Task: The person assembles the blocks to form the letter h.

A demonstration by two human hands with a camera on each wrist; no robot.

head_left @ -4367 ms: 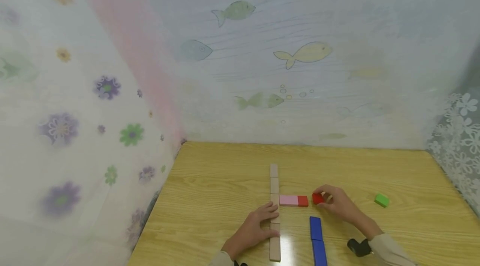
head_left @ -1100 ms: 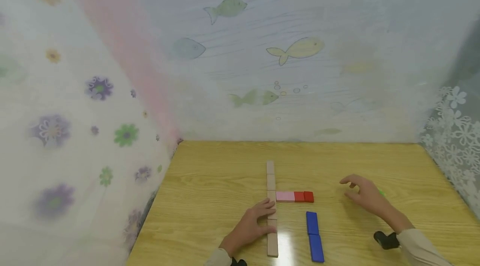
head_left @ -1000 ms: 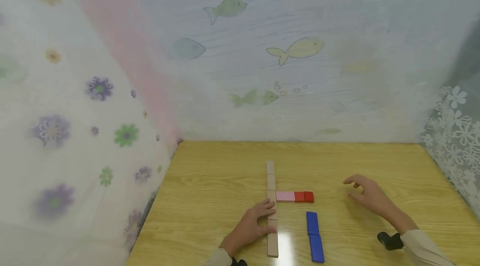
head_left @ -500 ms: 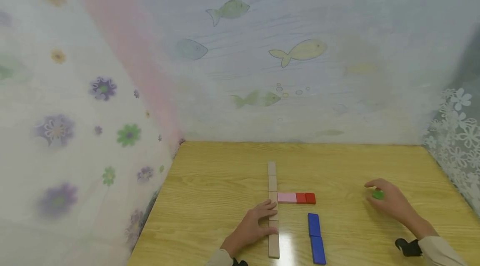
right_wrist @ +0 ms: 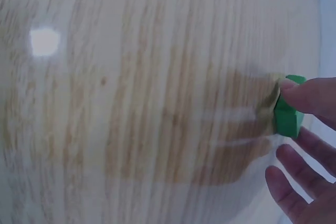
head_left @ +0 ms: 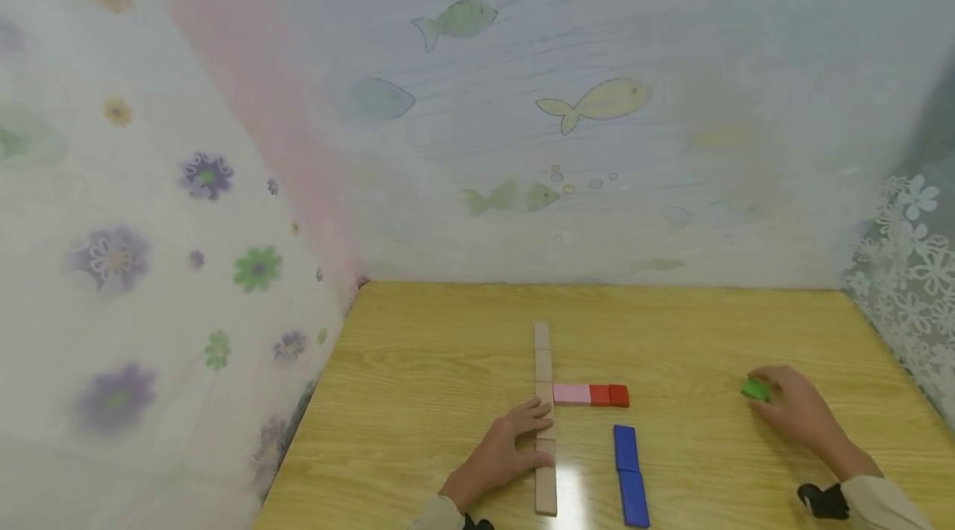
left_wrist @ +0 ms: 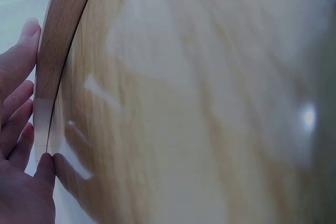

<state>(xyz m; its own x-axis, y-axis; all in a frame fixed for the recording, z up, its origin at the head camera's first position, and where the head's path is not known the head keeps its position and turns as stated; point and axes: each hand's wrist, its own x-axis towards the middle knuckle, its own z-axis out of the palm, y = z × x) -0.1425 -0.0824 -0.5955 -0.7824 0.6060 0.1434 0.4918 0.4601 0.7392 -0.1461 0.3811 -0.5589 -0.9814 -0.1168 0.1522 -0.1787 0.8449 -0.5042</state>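
My left hand (head_left: 503, 447) rests on a straight column of plain wooden blocks (head_left: 545, 476), fingertips and thumb lying along it. In the left wrist view, the fingers (left_wrist: 21, 103) touch the side of a wooden block (left_wrist: 55, 45). A pink block (head_left: 571, 394) and two red blocks (head_left: 608, 396) run out to the right from the column, end to end. Well to the right, my right hand (head_left: 802, 410) pinches a small green block (head_left: 755, 390) between thumb and index finger. The right wrist view shows the thumb across the green block (right_wrist: 289, 116), the other fingers spread below.
Two blue blocks (head_left: 631, 476) lie end to end below the red ones, slightly slanted. The wood-grain table (head_left: 418, 364) reaches back to a wall covering printed with fish (head_left: 511, 196). A flowered covering (head_left: 112, 256) hangs at the left.
Since the oldest frame, the second red block was set against the first. My right hand let it go, moved right and took hold of the green block. The left hand stays in place.
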